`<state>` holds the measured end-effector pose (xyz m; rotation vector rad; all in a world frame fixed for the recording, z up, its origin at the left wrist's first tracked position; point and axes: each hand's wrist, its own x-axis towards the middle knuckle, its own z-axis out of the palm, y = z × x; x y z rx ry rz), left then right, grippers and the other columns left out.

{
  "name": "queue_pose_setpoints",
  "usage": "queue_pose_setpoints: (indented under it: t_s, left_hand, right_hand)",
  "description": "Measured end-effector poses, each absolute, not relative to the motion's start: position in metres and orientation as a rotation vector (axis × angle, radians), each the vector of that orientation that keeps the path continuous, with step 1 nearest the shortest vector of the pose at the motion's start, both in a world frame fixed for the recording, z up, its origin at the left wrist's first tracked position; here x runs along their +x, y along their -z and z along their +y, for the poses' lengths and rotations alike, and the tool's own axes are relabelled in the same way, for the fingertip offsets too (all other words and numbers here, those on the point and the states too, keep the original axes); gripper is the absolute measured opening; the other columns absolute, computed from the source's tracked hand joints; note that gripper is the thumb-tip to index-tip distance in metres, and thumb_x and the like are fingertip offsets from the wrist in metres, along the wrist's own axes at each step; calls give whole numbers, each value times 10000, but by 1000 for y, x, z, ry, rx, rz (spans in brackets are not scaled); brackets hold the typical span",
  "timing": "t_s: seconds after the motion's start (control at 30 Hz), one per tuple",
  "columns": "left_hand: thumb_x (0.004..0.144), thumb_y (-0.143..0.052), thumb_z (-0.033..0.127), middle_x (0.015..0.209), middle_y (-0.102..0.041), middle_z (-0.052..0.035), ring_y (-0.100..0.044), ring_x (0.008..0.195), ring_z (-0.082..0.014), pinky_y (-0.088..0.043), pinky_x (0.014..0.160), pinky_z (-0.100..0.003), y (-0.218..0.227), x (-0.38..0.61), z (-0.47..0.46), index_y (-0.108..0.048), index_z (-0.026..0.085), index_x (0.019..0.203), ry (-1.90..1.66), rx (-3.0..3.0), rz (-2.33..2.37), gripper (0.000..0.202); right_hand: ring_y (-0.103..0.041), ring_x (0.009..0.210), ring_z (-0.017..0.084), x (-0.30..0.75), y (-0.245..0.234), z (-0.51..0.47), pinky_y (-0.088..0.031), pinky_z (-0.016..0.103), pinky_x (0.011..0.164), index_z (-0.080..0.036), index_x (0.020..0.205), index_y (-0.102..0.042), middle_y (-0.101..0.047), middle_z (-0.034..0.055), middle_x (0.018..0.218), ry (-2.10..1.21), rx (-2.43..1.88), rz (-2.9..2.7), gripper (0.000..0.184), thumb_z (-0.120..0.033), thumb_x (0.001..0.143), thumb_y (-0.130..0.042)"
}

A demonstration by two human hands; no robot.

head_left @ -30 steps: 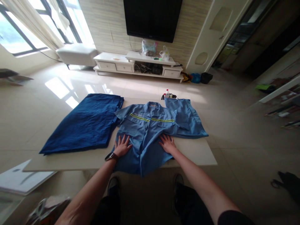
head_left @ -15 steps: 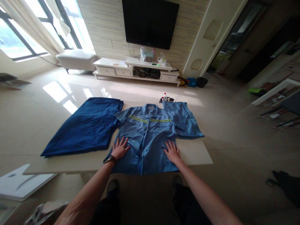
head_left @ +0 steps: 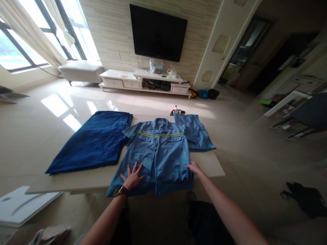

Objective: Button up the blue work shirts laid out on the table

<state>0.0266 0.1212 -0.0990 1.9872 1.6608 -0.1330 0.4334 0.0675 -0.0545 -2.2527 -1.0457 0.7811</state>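
"What's under your grips?"

"A shirt [head_left: 167, 160], front up on the table [head_left: 208, 163]. From my screen, its collar [head_left: 162, 126] lies well beyond both grips, and its hem [head_left: 176, 187] is on the near side of them, running past the table's edge."

"And the grips themselves?"

"My left grip [head_left: 133, 177] is flat on the lower front, fingers spread. My right grip [head_left: 194, 168] is curled at the shirt's side edge; I can't tell whether cloth is pinched inside it."

"How will it handle?"

"Light and soft, I'd judge. Nothing to break, and I doubt it's slippery, but it has no stiffness: pull at one point and I'd expect the rest to crease or trail. The button front down the middle, between my grips, is probably firmer than the single cloth either side."

"Where would you take hold?"

"At the edges. The side edge at my right grip, or a hem corner just below either one, since the overhang lets fingers get underneath. I'd keep a flat palm on the body as an anchor."

"Anything to watch?"

"The sleeves. One overlaps the dark cloth [head_left: 92, 143] beyond my left grip, the other meets the pale cloth [head_left: 199, 134] beyond my right. A careless tug could drag either."
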Motion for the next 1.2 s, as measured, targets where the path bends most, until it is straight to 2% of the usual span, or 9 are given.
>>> queue_pose_setpoints:
  t_s: [0.23,0.33,0.5,0.67,0.83,0.9,1.0,1.1,1.2]
  left_hand:
    - [960,-467,579,1761,41,2,215,1554,-474,-67,1131,-861,105,38,120,-151,403,1648,28,1915,1704,778]
    - [959,-455,596,1760,45,5,226,1549,-478,-49,1117,-875,107,45,118,-155,407,1647,-10,1885,1724,774]
    - [945,-472,610,1760,25,38,222,1554,-462,-99,1147,-842,111,44,119,-197,437,1635,-69,1824,1727,763]
    - [887,-630,472,1751,-112,-112,124,1585,-458,-76,1192,-783,97,49,120,-346,304,1625,-300,1868,1713,809]
    - [789,-771,496,1712,-217,-160,-193,1593,-351,-234,1270,-565,66,104,111,-182,255,1654,-847,1786,1147,1074]
    - [766,-797,490,1636,-361,-173,-400,1496,-327,-365,1211,-510,64,130,108,-168,252,1647,-929,1618,1087,1108]
    - [805,-730,384,1339,-626,-163,-652,1148,-271,-521,1010,-450,73,152,110,-389,198,1538,-918,1459,1211,830]
    - [785,-647,246,1089,-692,-103,-665,877,-198,-547,807,-343,81,156,121,-575,174,1315,-928,1401,1264,539]
    - [787,-608,250,922,-682,-46,-592,672,-132,-463,600,-230,77,155,133,-584,176,1240,-979,1240,1233,460]
  right_hand:
    - [-638,1243,245,447,-30,142,-477,353,1093,-194,1177,-724,-727,79,1276,-724,-1836,-1091,405,-403,842,-635]
    - [-671,1186,272,453,-34,126,-499,419,1079,-178,1145,-721,-751,111,1193,-854,-1820,-1014,374,-392,851,-635]
    - [-742,793,281,423,1,78,-624,442,786,-172,1110,-709,-756,98,825,-1272,-1781,-914,390,-412,802,-711]
    - [-735,933,218,366,16,111,-603,379,901,-284,1467,-493,-754,40,1089,-1347,-1603,-883,631,-436,877,-657]
    - [-699,1022,211,323,22,160,-588,372,910,-306,1542,-438,-717,45,1215,-1281,-1584,-1113,626,-513,965,-565]
    - [-700,973,207,324,31,164,-598,390,855,-294,1490,-515,-718,52,1188,-1167,-1720,-1328,515,-508,1031,-418]
    - [-657,1119,225,356,47,152,-542,410,994,-227,1337,-647,-688,88,1244,-919,-1938,-1428,406,-362,1014,-443]
    - [-460,1406,257,408,60,126,-358,418,1198,-170,1407,-593,-547,146,1465,-652,-2122,-1418,492,-193,920,-521]
    - [-407,1445,272,447,69,103,-326,420,1210,-176,1402,-601,-510,142,1515,-523,-2224,-1498,550,-128,855,-573]
